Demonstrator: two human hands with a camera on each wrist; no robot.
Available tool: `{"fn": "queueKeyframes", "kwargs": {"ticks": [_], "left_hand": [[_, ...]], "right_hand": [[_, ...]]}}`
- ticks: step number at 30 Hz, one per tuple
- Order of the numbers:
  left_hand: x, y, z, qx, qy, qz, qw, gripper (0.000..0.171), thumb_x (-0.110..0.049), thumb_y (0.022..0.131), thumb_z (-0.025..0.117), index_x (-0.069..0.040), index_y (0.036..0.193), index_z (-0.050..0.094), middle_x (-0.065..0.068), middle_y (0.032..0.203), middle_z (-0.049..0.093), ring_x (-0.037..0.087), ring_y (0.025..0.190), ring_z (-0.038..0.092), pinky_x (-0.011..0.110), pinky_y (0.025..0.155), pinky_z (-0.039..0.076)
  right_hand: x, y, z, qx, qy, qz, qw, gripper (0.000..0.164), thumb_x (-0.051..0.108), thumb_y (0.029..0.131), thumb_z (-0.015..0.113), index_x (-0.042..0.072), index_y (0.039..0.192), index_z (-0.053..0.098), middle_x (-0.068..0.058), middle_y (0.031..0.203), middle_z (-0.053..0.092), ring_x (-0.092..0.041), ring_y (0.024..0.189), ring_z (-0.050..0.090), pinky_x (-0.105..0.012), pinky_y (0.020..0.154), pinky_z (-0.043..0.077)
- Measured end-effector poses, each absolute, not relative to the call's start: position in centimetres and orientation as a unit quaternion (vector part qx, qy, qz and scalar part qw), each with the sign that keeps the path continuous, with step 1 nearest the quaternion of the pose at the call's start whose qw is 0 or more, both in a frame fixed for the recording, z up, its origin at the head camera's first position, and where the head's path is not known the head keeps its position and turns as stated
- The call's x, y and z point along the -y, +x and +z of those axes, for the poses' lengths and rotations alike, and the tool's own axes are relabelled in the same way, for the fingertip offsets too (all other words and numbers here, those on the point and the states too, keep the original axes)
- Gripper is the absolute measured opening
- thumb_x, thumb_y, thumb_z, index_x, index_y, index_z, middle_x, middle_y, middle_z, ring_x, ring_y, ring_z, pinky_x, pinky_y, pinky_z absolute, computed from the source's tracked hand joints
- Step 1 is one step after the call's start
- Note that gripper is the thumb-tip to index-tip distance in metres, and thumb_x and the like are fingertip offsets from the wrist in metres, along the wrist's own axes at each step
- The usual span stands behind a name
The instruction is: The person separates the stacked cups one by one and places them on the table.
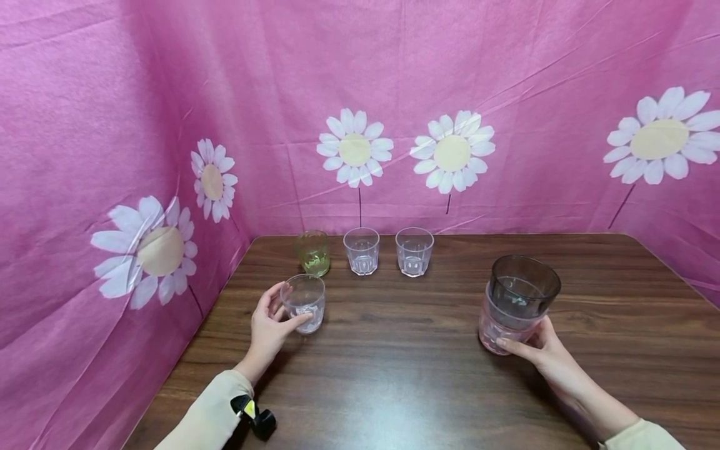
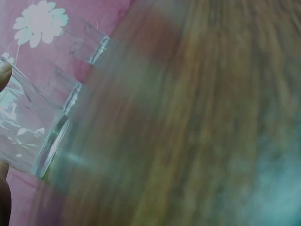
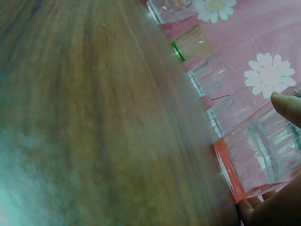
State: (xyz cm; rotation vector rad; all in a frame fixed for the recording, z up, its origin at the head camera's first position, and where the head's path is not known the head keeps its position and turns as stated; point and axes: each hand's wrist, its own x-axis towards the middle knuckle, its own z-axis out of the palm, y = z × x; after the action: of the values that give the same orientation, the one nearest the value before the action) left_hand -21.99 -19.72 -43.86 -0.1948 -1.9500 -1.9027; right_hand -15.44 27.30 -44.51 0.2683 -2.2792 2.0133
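My left hand [image 1: 267, 334] grips a clear tumbler [image 1: 304, 299] at the left of the table, thumb on the near side and fingers around the far left side. In the left wrist view the tumbler's thick base [image 2: 51, 146] shows beside the blurred tabletop. At the right, my right hand [image 1: 562, 372] holds a nested stack of glasses. Its lowest glass is pink [image 1: 490, 334], and a dark grey glass [image 1: 525, 284] sits on top. A paler rim shows between them, seemingly another glass. In the right wrist view the pink base [image 3: 229, 172] is visible with the thumb above.
A green glass [image 1: 314, 253] and two clear faceted glasses [image 1: 362, 251], [image 1: 414, 251] stand upright in a row near the back edge of the wooden table [image 1: 394, 369]. A pink cloth [image 1: 281, 75] with white daisies hangs behind and at both sides.
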Motion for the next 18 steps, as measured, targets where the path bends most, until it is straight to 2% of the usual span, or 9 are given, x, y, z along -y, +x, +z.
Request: {"fn": "queueKeyframes", "kwargs": {"ticks": [11, 18], "left_hand": [[20.24, -22.05, -44.13, 0.681, -0.043, -0.708, 0.179, 0.081, 0.028, 0.064, 0.075, 0.013, 0.135, 0.039, 0.033, 0.138, 0.049, 0.01, 0.118, 0.057, 0.022, 0.1, 0.047], [20.16, -21.85, -44.41, 0.677, -0.045, -0.71, 0.19, 0.084, 0.03, 0.062, 0.074, 0.013, 0.136, 0.037, 0.031, 0.138, 0.047, 0.01, 0.119, 0.056, 0.021, 0.101, 0.047]], "right_hand": [[-27.23, -15.43, -44.48, 0.742, 0.089, 0.662, 0.05, 0.066, -0.008, 0.091, 0.063, 0.031, 0.136, 0.035, 0.018, 0.12, 0.059, 0.001, 0.107, 0.054, -0.011, 0.084, 0.042], [-27.25, -15.36, -44.54, 0.741, 0.092, 0.664, 0.045, 0.066, -0.008, 0.092, 0.062, 0.03, 0.138, 0.034, 0.016, 0.122, 0.058, 0.0, 0.108, 0.053, -0.012, 0.085, 0.04]]}}
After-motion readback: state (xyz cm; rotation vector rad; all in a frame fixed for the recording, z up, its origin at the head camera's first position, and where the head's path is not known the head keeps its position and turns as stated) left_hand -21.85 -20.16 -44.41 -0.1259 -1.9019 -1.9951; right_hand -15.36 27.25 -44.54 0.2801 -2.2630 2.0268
